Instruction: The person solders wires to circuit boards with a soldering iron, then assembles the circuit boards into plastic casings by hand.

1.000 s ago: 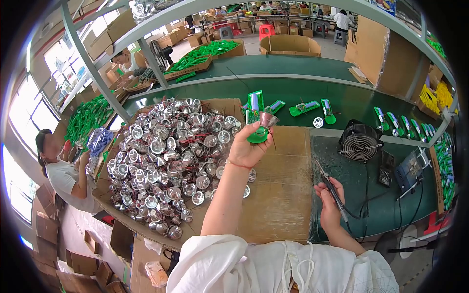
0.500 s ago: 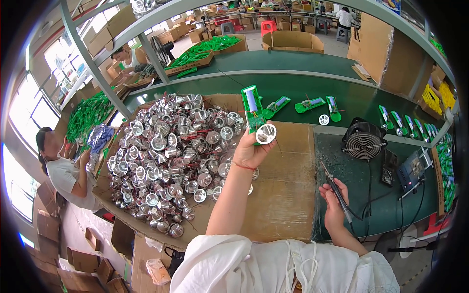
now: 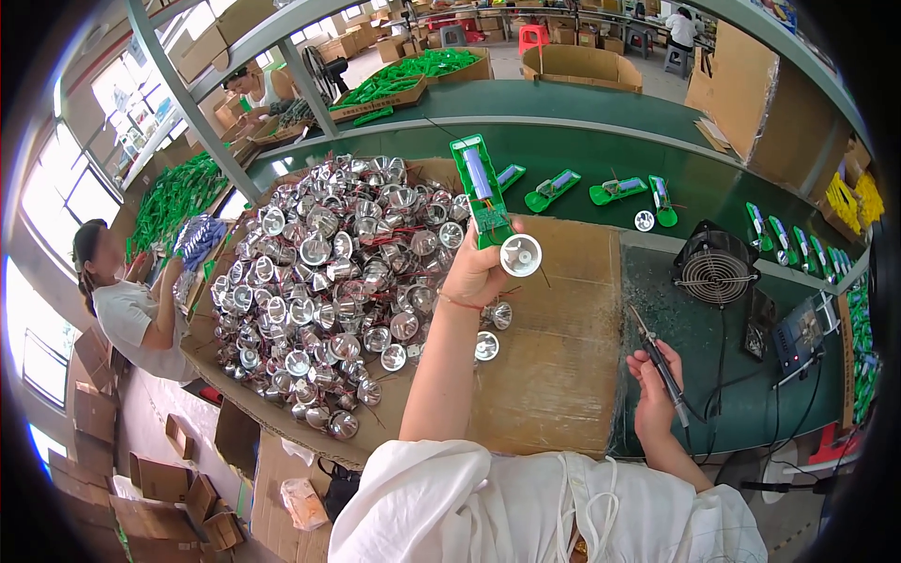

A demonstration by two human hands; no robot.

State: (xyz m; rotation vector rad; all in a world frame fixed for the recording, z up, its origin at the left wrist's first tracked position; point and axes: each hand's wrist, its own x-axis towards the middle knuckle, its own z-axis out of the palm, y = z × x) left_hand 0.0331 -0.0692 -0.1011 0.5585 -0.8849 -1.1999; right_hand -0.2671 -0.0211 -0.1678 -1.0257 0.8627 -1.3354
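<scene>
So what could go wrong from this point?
1. The left hand holds both the green casing and a reflector raised over the cardboard; the reflector sits at the edge of the grip and may drop.
2. The right hand holds a soldering iron whose cord trails across the mat and could snag.

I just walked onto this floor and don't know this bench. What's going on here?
A person at a cardboard-topped bench holds up a green housing and a silver reflector cup in the left hand. The right hand grips a soldering iron. A big heap of reflector cups lies to the left, and more green housings lie on the green belt beyond.
</scene>
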